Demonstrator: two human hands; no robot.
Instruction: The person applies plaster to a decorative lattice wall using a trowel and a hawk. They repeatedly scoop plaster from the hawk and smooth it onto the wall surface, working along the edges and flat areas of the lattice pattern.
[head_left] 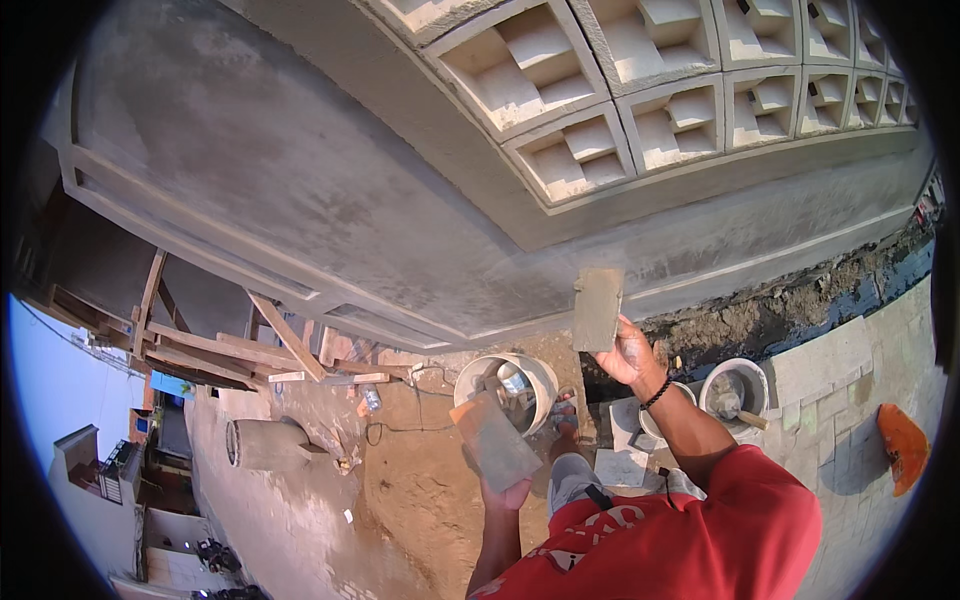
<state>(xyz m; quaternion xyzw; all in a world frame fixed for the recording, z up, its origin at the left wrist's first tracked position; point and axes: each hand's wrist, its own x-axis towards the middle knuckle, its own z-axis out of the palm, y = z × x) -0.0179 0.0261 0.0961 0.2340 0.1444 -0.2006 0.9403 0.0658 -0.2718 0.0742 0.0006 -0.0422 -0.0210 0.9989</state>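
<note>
My right hand (630, 352) is closed around a flat rectangular plastering float (598, 308), its face coated in grey-beige. The float is raised in front of the grey plastered wall (400, 200); whether it touches the wall I cannot tell. Lower and to the left, my left hand (507, 493) grips the near edge of a rectangular plastering board (497, 438), grey over most of its face and orange-brown at one corner. That board overlaps the front of a large white bucket (548, 385), which contains several objects. Fingers beneath both tools are partly hidden.
Patterned breeze blocks (570, 155) sit above the wall. Right of my forearm stands a white bucket (735, 388) with a wooden-handled tool; another bucket (655, 425) is partly hidden. A dug trench (720, 320) follows the wall base. Wooden beams (285, 335) and a concrete cylinder (265, 443) are leftward.
</note>
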